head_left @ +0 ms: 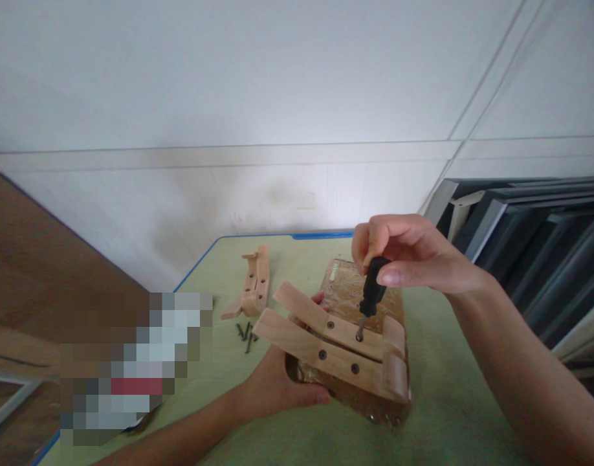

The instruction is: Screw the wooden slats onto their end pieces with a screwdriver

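My right hand (404, 255) is closed around a short black-handled screwdriver (372, 292), held upright with its tip in a screw on a light wooden assembly (336, 346) of two parallel slats. That assembly rests on a brown wooden board (348, 291) wrapped in clear film. My left hand (282, 385) grips the near left side of the board and slats, fingers curled under them. Dark screw heads show on both slats.
A second wooden piece (255, 283) lies further back on the pale green table (442, 401), with several loose dark screws (247, 333) beside it. A blurred patch covers the left. Dark framed panels (539, 252) lean at the right; a white wall stands behind.
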A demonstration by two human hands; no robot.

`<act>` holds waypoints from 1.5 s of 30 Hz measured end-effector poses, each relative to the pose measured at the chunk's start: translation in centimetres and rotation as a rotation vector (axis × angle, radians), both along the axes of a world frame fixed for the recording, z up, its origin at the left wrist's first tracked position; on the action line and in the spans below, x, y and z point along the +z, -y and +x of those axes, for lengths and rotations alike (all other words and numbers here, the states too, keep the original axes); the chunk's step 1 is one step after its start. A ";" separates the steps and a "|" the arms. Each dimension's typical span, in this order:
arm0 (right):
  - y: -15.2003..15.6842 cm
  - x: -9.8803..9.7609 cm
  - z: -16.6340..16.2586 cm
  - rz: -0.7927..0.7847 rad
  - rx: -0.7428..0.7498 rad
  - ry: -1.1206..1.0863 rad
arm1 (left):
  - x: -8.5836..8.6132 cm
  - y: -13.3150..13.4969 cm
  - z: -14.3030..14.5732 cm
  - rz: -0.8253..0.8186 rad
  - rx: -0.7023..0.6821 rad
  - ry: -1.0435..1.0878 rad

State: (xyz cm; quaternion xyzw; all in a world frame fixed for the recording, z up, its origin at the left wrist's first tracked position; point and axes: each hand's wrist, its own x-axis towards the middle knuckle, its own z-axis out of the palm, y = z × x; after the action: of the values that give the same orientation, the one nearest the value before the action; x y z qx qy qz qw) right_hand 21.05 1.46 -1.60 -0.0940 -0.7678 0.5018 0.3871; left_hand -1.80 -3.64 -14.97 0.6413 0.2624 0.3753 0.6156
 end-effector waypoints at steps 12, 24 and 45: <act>-0.1 0.1 -0.1 -0.007 -0.010 0.002 | 0.2 0.0 0.0 0.029 0.022 -0.019; 0.0 0.1 -0.1 -0.006 -0.008 0.008 | -0.1 -0.1 -0.1 0.035 0.014 -0.018; 0.1 0.2 -0.2 -0.023 -0.017 0.021 | -0.3 0.0 -0.2 0.028 0.013 -0.021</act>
State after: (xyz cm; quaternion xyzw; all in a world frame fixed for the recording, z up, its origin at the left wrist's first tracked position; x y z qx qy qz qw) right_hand 20.88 1.34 -1.37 -0.1105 -0.7651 0.5063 0.3822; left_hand -1.96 -3.60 -15.25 0.6519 0.2677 0.3764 0.6014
